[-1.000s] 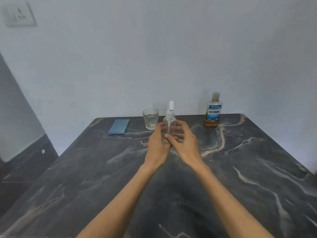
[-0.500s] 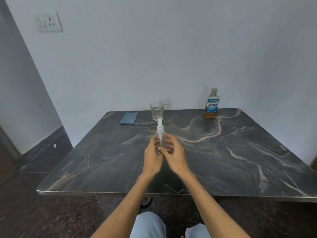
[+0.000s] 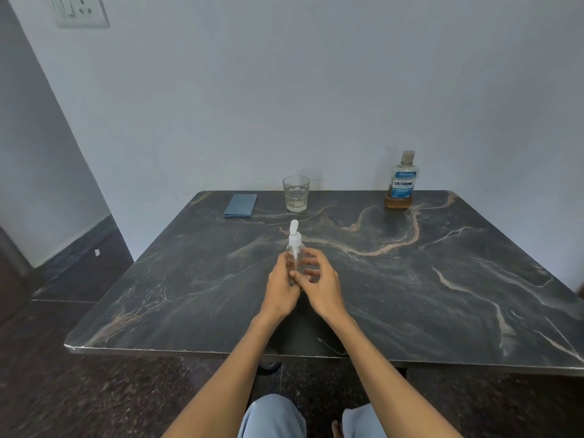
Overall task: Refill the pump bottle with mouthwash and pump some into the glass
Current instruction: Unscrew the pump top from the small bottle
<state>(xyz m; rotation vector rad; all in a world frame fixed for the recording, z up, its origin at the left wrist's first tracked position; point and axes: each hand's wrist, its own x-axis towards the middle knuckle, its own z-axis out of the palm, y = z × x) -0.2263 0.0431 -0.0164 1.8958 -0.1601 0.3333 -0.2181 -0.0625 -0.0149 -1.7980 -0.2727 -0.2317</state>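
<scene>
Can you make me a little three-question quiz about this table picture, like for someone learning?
1. True or false: the white pump top is still on the small clear pump bottle.
2. Which stands nearest the blue-labelled mouthwash bottle? A) the folded blue cloth B) the clear drinking glass C) the white wall socket
3. Fill in: both the left hand and the right hand are around the ____ bottle.

Key: 1 true; 2 B; 3 pump.

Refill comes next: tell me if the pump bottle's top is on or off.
On: the white pump head sits on the pump bottle.
</scene>
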